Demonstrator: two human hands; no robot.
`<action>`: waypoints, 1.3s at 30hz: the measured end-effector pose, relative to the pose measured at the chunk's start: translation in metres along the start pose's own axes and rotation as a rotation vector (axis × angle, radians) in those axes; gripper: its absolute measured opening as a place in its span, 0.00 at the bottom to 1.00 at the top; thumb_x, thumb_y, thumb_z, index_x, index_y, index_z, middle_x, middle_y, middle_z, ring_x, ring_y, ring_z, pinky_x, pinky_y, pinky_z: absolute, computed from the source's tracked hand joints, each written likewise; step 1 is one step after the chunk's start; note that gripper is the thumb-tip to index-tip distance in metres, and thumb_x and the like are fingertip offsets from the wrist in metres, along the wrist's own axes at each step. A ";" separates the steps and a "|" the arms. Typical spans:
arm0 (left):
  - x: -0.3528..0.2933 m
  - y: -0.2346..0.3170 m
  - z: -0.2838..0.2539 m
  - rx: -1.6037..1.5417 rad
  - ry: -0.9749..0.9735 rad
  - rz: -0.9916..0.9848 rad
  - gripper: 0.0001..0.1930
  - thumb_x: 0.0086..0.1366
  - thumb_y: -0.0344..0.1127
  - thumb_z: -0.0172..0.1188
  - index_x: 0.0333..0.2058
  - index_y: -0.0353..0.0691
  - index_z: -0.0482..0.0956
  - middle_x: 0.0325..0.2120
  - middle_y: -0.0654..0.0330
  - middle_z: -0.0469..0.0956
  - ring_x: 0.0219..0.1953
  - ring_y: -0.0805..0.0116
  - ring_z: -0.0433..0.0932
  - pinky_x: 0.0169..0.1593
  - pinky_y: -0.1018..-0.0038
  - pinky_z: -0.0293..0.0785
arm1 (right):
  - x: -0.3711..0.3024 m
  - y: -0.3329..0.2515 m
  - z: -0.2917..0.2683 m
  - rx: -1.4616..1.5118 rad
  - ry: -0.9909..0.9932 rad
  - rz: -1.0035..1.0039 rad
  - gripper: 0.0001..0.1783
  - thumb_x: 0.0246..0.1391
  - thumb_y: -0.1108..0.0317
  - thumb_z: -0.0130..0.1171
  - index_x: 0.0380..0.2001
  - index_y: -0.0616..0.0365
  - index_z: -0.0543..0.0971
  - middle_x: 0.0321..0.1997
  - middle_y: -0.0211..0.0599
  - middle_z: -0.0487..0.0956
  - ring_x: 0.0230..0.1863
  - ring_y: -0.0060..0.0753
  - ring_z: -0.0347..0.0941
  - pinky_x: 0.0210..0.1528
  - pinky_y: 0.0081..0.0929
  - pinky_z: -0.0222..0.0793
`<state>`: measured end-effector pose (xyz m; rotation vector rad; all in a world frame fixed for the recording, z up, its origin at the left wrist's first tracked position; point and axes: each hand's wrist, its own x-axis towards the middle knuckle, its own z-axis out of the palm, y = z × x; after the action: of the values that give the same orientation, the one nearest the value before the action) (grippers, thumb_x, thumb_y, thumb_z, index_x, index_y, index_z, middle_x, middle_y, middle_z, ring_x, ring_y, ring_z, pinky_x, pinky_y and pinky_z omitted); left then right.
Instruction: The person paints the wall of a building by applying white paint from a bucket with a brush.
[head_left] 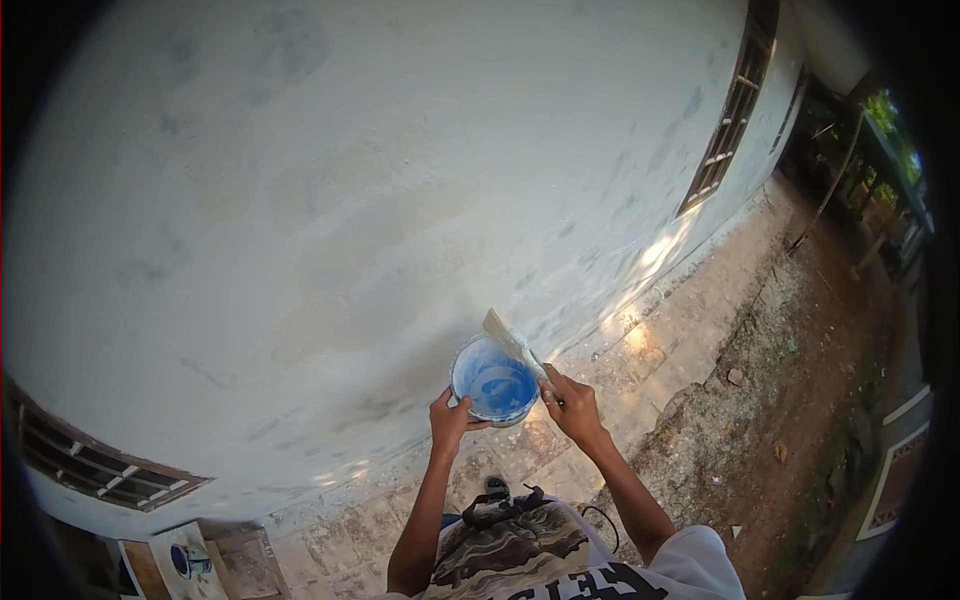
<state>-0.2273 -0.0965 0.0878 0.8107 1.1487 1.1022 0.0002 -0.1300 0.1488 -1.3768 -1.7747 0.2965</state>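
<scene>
Window (100, 466) sits at eight o'clock. Left hand (449, 415), half curled, holds a bucket (470, 368) at its eight o'clock side. Bucket is blue inside, just below the middle. Brush (508, 340) is at its one o'clock. Right hand (571, 405), at its three, curls tightly around the brush.

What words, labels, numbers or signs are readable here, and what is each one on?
Shirt: large dark lettering across the front, cut off by the picture's lower edge; wording not copied here.
Bucket and brush: no print I can make out.
Dark container at lower left: too small and blurred to tell.
Wall: none visible.
</scene>
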 end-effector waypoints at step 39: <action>0.009 -0.018 0.012 0.136 0.033 -0.071 0.26 0.63 0.21 0.47 0.61 0.27 0.60 0.34 0.38 0.79 0.28 0.48 0.83 0.27 0.62 0.88 | -0.067 0.079 0.010 -0.200 0.004 -0.177 0.18 0.52 0.71 0.64 0.45 0.64 0.75 0.19 0.42 0.78 0.17 0.38 0.76 0.18 0.33 0.70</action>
<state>-0.2106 -0.0924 0.0714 0.8534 1.2814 0.9899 0.0490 -0.1570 0.0605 -1.3433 -1.9495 0.0217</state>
